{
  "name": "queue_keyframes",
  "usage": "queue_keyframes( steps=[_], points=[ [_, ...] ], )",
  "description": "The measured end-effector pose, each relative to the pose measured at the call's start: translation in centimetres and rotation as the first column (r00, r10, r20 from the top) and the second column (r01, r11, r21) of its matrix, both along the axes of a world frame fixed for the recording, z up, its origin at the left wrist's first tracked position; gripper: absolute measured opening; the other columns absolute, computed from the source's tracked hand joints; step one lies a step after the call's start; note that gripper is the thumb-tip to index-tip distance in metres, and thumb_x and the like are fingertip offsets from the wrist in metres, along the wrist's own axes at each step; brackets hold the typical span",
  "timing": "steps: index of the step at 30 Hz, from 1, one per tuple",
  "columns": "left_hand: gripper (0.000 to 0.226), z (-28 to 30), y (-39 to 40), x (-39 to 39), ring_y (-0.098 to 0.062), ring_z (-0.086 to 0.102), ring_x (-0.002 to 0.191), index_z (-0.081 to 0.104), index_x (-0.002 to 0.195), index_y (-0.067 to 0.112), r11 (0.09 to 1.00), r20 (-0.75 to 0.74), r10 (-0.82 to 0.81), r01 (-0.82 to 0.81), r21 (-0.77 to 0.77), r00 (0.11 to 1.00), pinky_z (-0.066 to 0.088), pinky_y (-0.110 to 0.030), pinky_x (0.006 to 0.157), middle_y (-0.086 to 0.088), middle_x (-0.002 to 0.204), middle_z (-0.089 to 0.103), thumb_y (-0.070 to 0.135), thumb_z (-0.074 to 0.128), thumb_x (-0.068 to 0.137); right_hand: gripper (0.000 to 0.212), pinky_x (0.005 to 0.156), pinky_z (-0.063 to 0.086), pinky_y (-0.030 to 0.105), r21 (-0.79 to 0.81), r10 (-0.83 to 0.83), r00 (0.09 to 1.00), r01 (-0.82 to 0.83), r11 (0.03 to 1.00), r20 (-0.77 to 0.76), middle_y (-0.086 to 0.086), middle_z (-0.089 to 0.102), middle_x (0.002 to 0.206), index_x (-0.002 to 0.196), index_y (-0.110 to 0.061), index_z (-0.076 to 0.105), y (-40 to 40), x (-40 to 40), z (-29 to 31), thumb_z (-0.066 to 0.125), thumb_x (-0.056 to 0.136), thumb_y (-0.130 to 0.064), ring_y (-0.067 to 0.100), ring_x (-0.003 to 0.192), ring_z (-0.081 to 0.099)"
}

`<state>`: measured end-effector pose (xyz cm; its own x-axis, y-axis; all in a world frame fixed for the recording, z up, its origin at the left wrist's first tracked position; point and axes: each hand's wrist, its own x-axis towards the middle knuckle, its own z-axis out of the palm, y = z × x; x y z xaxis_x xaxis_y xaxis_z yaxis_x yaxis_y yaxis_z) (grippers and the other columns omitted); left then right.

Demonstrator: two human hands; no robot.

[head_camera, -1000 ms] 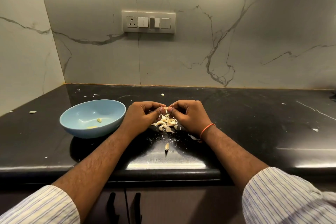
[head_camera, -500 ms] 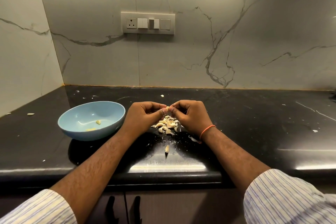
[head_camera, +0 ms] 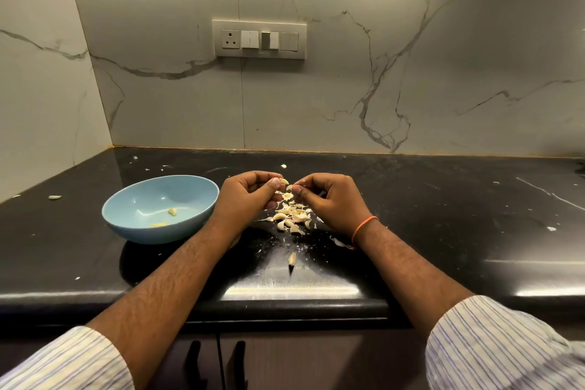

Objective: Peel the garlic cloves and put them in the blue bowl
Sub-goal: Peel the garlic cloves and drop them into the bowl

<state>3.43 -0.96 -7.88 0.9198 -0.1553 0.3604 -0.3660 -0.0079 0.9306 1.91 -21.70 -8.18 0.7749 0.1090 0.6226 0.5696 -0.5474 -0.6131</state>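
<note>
A garlic clove is being pinched in the curled fingertips of the left hand above the pile of cloves and skins on the black tabletop, while the right hand is pinching a skin scrap beside it, right of the blue bowl.

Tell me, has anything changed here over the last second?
Very little. The left hand and right hand have drawn slightly apart above the garlic pile. The left now pinches a garlic clove in plain sight; the right pinches a scrap of skin. The blue bowl and its contents stayed put.
</note>
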Motion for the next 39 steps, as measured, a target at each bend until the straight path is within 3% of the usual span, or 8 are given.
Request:
queue_keyframes(
  steps=[4, 9, 18, 22, 26, 29, 34, 39],
  points=[
    [0.014, -0.1, 0.0, 0.1, -0.017, 0.079, 0.088, 0.078, 0.111, 0.015, 1.000, -0.004, 0.003, -0.003, 0.002, 1.000, 0.065, -0.029, 0.080, -0.002, 0.096, 0.082, 0.015, 0.072, 0.099, 0.006, 0.070, 0.055, 0.012, 0.048, -0.139, 0.990, 0.138, 0.989, 0.033, -0.010, 0.079, 0.082, 0.097, -0.017, 0.085, -0.2, 0.4, 0.0, 0.082, 0.091, -0.020, -0.001, 0.076, 0.074],
    [0.018, -0.1, 0.0, 0.1, -0.018, 0.079, 0.089, 0.078, 0.114, 0.014, 1.000, -0.010, -0.001, 0.002, 0.018, 1.000, 0.065, -0.031, 0.082, -0.003, 0.095, 0.082, 0.017, 0.076, 0.096, 0.012, 0.072, 0.051, 0.004, -0.012, -0.306, 0.950, 0.306, 0.952, -0.055, -0.013, 0.079, 0.083, 0.095, -0.023, 0.085, -1.0, 1.4, -0.1, 0.088, 0.084, -0.025, -0.010, 0.075, 0.069],
    [0.020, -0.1, 0.0, 0.1, -0.015, 0.078, 0.083, 0.079, 0.114, 0.013, 1.000, -0.006, 0.011, -0.011, 0.017, 1.000, 0.065, -0.030, 0.081, -0.005, 0.092, 0.082, 0.017, 0.077, 0.095, 0.015, 0.096, 0.058, 0.037, -0.128, -0.299, 0.947, 0.284, 0.950, -0.119, -0.010, 0.077, 0.104, 0.108, -0.025, 0.082, -1.1, 1.9, -0.3, 0.072, 0.096, -0.024, 0.009, 0.095, 0.070],
    [0.019, -0.3, 0.0, 0.2, -0.015, 0.078, 0.085, 0.079, 0.113, 0.016, 0.999, 0.013, 0.020, -0.021, 0.049, 1.000, 0.065, -0.028, 0.079, -0.003, 0.092, 0.082, 0.018, 0.077, 0.095, 0.013, 0.089, 0.057, 0.034, -0.078, -0.287, 0.958, 0.285, 0.955, -0.017, -0.016, 0.074, 0.103, 0.103, -0.028, 0.082, -1.1, 1.5, 0.0, 0.076, 0.093, -0.034, 0.009, 0.096, 0.067],
    [0.019, -0.3, 0.0, 0.3, -0.017, 0.078, 0.081, 0.079, 0.113, 0.016, 0.997, 0.038, 0.022, -0.025, 0.077, 0.999, 0.065, -0.030, 0.079, -0.006, 0.088, 0.081, 0.019, 0.077, 0.095, 0.017, 0.078, 0.051, 0.014, -0.053, -0.061, 0.998, 0.062, 0.997, 0.010, -0.014, 0.077, 0.096, 0.103, -0.023, 0.082, -0.3, -0.1, 0.3, 0.086, 0.088, -0.031, 0.003, 0.088, 0.070],
    [0.019, -0.4, 0.1, 0.4, -0.021, 0.079, 0.085, 0.079, 0.114, 0.017, 0.994, 0.058, 0.014, -0.020, 0.105, 0.998, 0.065, -0.033, 0.081, -0.006, 0.088, 0.081, 0.019, 0.076, 0.096, 0.019, 0.071, 0.050, 0.011, -0.066, -0.015, 0.999, 0.017, 0.998, 0.030, -0.012, 0.078, 0.092, 0.099, -0.020, 0.083, 0.0, -0.3, 0.2, 0.088, 0.085, -0.033, 0.005, 0.083, 0.072],
    [0.017, -0.5, 0.1, 0.4, -0.016, 0.079, 0.083, 0.079, 0.113, 0.017, 0.994, 0.053, -0.015, 0.009, 0.109, 0.998, 0.065, -0.029, 0.079, -0.005, 0.088, 0.082, 0.018, 0.075, 0.097, 0.014, 0.074, 0.063, 0.034, -0.015, -0.032, 0.999, 0.032, 0.999, 0.016, -0.009, 0.079, 0.087, 0.100, -0.020, 0.083, 0.0, 0.2, 0.1, 0.083, 0.090, -0.030, 0.009, 0.082, 0.075],
    [0.014, -0.3, -0.1, 0.2, -0.014, 0.078, 0.083, 0.078, 0.109, 0.019, 0.993, 0.067, -0.044, 0.036, 0.115, 0.997, 0.063, -0.023, 0.076, -0.004, 0.089, 0.082, 0.013, 0.072, 0.098, 0.010, 0.082, 0.065, 0.042, 0.054, -0.007, 0.997, 0.011, 0.998, -0.072, -0.007, 0.080, 0.085, 0.101, -0.018, 0.084, 0.1, 0.3, 0.1, 0.081, 0.093, -0.024, 0.010, 0.084, 0.077]
  ],
)
